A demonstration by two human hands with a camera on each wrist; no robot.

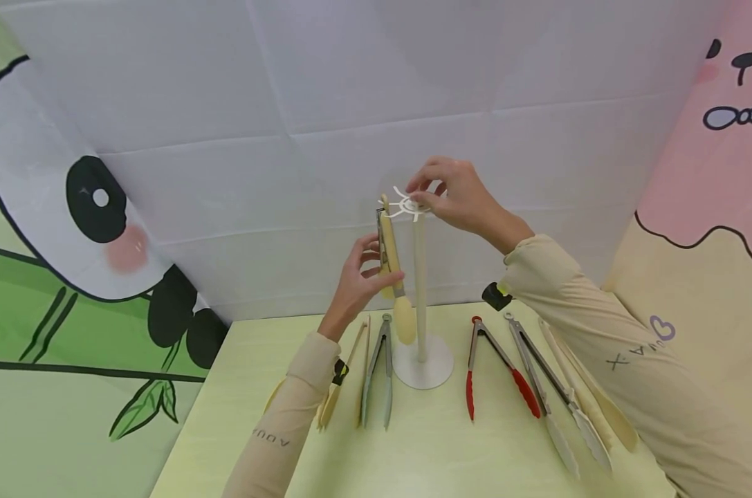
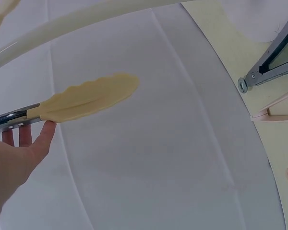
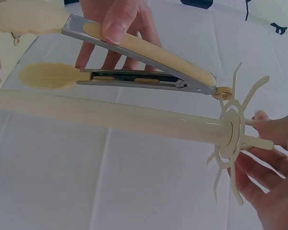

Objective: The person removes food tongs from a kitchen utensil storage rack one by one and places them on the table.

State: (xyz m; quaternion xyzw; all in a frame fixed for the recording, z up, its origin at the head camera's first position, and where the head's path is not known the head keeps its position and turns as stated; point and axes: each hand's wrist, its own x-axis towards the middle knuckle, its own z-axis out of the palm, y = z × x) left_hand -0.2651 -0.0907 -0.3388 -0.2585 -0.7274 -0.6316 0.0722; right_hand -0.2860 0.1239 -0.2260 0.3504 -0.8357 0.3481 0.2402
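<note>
Pale yellow-tipped tongs (image 1: 391, 249) with steel arms hang tip-down at the left of a white utensil stand (image 1: 420, 290). My left hand (image 1: 366, 273) grips them, thumb on one arm and fingers behind the other. In the right wrist view, the ring at the tongs' end (image 3: 223, 93) is right at one hook of the stand's hook wheel (image 3: 232, 129). The two tips of the tongs stand apart. My right hand (image 1: 452, 192) is at the wheel's far side, thumb and fingers closed about its hooks. The left wrist view shows one yellow tip (image 2: 93, 98) beyond my left thumb.
On the table (image 1: 326, 470) left of the stand's round base (image 1: 438, 370) lie grey-green tongs (image 1: 378, 373), wooden tongs (image 1: 362, 373) and yellowish tongs (image 1: 329, 404). To the right lie red-tipped tongs (image 1: 521, 391), grey-tipped tongs (image 1: 553, 429) and wooden tongs (image 1: 618, 422). A white cloth wall (image 1: 226, 180) stands behind.
</note>
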